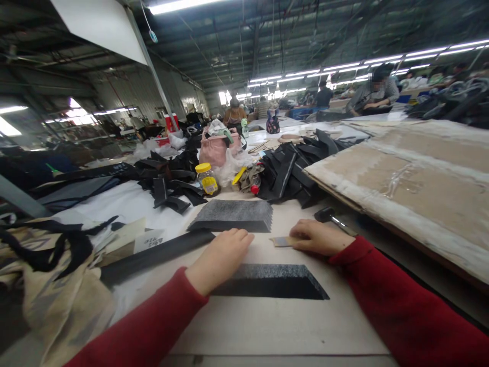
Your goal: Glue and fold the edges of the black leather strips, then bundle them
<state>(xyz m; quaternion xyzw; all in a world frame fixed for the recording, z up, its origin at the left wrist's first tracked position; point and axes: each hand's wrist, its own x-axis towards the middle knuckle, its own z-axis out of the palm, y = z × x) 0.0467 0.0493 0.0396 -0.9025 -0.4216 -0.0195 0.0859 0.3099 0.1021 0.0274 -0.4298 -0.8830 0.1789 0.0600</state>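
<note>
My left hand (pixel 219 257) lies knuckles-up on the table with its fingers curled, at the left end of a dark grey trapezoid-shaped piece (pixel 273 281) and close to the end of a long black strip (pixel 153 255). My right hand (pixel 319 237) rests on the table with its fingers closed on a small flat tan tool (pixel 280 241) that sticks out to the left. Behind both hands sits a stack of grey pieces (pixel 233 215) of the same shape. Both sleeves are red.
A yellow-lidded jar (pixel 207 179), heaps of black strips (pixel 290 171) and a pink bag (pixel 214 148) stand behind the stack. A glue-stained board (pixel 412 178) fills the right side, a hammer (pixel 330 216) near it. Patterned fabric (pixel 49 275) lies at left. People work at far tables.
</note>
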